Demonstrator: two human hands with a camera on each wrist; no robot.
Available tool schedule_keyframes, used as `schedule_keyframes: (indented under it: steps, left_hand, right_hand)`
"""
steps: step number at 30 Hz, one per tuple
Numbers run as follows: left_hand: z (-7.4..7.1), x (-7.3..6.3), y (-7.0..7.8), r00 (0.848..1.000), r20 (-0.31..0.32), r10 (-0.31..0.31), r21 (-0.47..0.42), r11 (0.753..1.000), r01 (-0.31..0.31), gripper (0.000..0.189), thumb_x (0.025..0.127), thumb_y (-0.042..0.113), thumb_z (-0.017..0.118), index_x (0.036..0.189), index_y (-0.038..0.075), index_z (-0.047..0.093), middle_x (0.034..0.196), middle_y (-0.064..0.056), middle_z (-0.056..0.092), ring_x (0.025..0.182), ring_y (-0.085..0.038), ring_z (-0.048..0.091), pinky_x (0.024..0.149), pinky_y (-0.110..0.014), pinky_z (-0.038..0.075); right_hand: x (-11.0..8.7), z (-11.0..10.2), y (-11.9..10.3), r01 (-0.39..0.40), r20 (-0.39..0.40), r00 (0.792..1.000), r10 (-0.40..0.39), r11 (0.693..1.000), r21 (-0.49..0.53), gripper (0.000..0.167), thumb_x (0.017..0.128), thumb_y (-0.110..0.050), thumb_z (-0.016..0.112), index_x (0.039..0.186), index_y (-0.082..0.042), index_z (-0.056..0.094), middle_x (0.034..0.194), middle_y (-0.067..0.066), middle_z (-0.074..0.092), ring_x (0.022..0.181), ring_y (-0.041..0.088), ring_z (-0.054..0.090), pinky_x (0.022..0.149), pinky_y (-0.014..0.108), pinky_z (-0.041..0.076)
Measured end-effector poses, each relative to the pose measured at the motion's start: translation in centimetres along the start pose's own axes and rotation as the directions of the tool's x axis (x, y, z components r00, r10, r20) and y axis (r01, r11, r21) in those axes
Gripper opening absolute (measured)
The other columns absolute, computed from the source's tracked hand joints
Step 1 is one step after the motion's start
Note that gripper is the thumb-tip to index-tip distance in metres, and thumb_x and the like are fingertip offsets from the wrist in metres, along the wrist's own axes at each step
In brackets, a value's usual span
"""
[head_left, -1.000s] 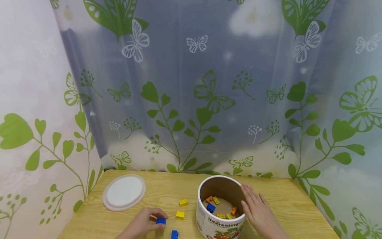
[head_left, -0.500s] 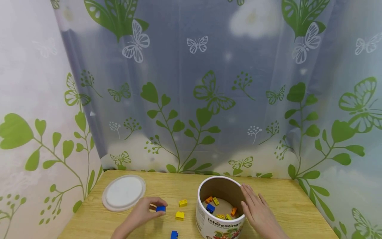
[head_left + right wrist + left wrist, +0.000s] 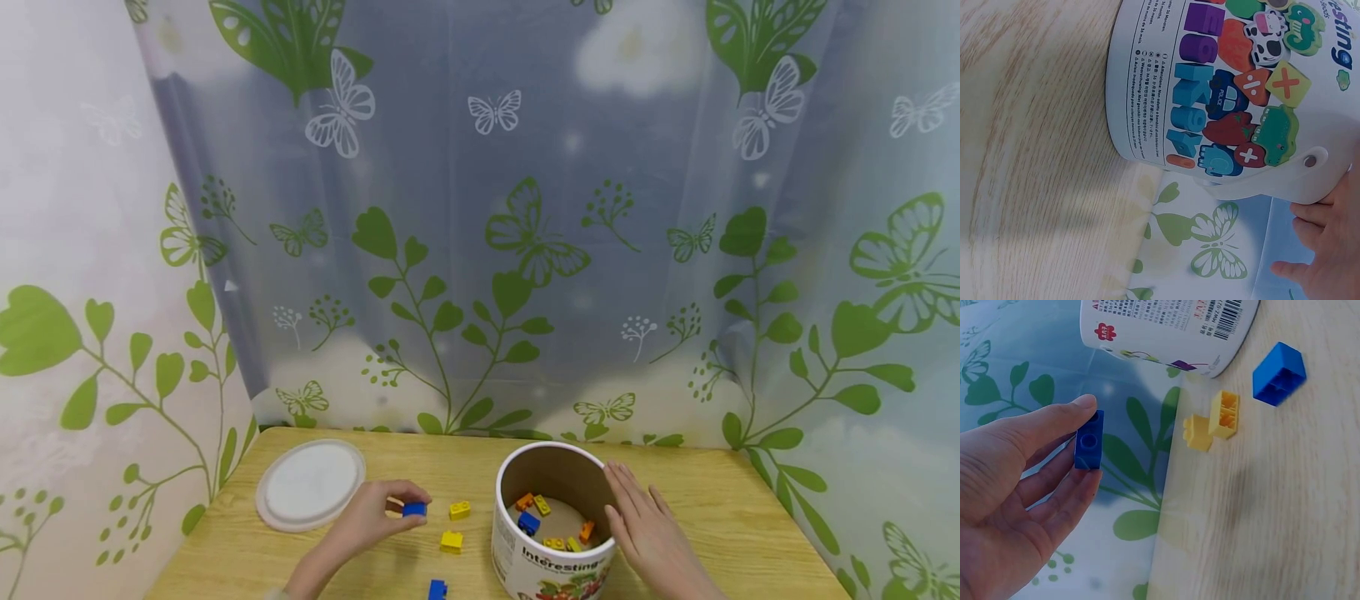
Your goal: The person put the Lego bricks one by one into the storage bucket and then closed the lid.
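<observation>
My left hand (image 3: 371, 517) pinches a blue toy brick (image 3: 1089, 440) between thumb and fingertips, raised over the table left of the bucket. Two yellow bricks, a farther one (image 3: 460, 509) and a nearer one (image 3: 452, 542), lie between that hand and the white bucket (image 3: 504, 525). Another blue brick (image 3: 1279, 374) lies closer to the front, cut off by the head view's lower edge. My right hand (image 3: 652, 533) rests with straight fingers against the bucket's right side, at its rim. Inside the bucket are orange bricks (image 3: 587, 531), yellow bricks (image 3: 542, 505) and a blue brick (image 3: 528, 522).
A round white lid (image 3: 311, 485) lies at the table's back left. The wooden table (image 3: 420, 467) ends at a curtain (image 3: 480, 333) printed with leaves and butterflies, which also hangs at both sides.
My left hand has lifted the blue brick and carried it away from the table's front, then slightly right towards the bucket. The right hand keeps its place at the bucket.
</observation>
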State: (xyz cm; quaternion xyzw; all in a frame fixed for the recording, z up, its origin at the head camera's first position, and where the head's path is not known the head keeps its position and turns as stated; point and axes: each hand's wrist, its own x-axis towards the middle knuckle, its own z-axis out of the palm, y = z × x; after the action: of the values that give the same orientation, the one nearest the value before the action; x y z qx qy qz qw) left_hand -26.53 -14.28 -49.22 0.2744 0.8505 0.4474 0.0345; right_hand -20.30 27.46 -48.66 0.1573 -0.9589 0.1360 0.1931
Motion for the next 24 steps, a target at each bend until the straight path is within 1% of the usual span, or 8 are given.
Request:
schedule_keyframes:
  steps: [3, 8, 11, 20, 24]
  left_hand:
    - [0.1, 0.4, 0.3, 1.0, -0.003, 0.007, -0.001, 1.0, -0.007, 0.019, 0.093, 0.028, 0.076, 0.108, 0.017, 0.075, 0.107, -0.008, 0.075, 0.093, -0.016, 0.07, 0.078, -0.027, 0.06]
    - [0.2, 1.0, 0.8, 0.999, -0.018, 0.03, 0.03, 0.999, -0.03, 0.02, 0.092, 0.03, 0.077, 0.108, 0.018, 0.075, 0.105, -0.002, 0.075, 0.093, -0.015, 0.07, 0.077, -0.025, 0.06]
    - [0.3, 1.4, 1.1, 0.999, -0.02, 0.046, 0.044, 0.998, -0.046, 0.019, 0.092, 0.029, 0.077, 0.108, 0.018, 0.076, 0.105, -0.001, 0.075, 0.093, -0.014, 0.07, 0.078, -0.026, 0.06]
    - [0.6, 2.6, 2.0, 0.998, -0.003, 0.07, 0.045, 0.997, -0.07, 0.018, 0.093, 0.027, 0.076, 0.109, 0.02, 0.075, 0.107, -0.003, 0.075, 0.094, -0.014, 0.069, 0.079, -0.024, 0.059]
    - [0.7, 3.0, 2.5, 0.996, -0.002, 0.092, 0.041, 0.995, -0.092, 0.016, 0.093, 0.021, 0.076, 0.108, 0.018, 0.075, 0.106, -0.004, 0.075, 0.095, -0.019, 0.07, 0.08, -0.027, 0.06]
  right_hand:
    - [0.0, -0.1, 0.0, -0.005, 0.006, 1.0, 0.005, 1.0, 0.006, 0.052, 0.106, -0.022, 0.052, 0.153, -0.002, 0.042, 0.158, 0.014, 0.042, 0.144, 0.033, 0.04, 0.113, 0.065, 0.033]
    - [0.1, -0.1, -0.1, -0.008, 0.017, 1.0, 0.007, 1.0, 0.01, 0.053, 0.106, -0.023, 0.051, 0.154, -0.003, 0.041, 0.158, 0.013, 0.041, 0.145, 0.033, 0.039, 0.113, 0.065, 0.033]
    - [0.1, -0.1, 0.0, -0.005, 0.015, 1.0, 0.005, 1.0, 0.006, 0.053, 0.106, -0.022, 0.052, 0.154, -0.003, 0.041, 0.158, 0.014, 0.041, 0.145, 0.033, 0.039, 0.113, 0.065, 0.033]
    - [0.0, 0.1, 0.1, -0.004, 0.001, 1.0, 0.004, 1.0, 0.005, 0.053, 0.106, -0.022, 0.052, 0.154, -0.003, 0.042, 0.158, 0.013, 0.042, 0.145, 0.032, 0.04, 0.114, 0.064, 0.033]
    - [0.0, 0.1, 0.1, -0.008, 0.006, 1.0, 0.008, 1.0, 0.005, 0.053, 0.106, -0.023, 0.052, 0.154, -0.004, 0.042, 0.158, 0.013, 0.042, 0.145, 0.032, 0.039, 0.114, 0.064, 0.033]
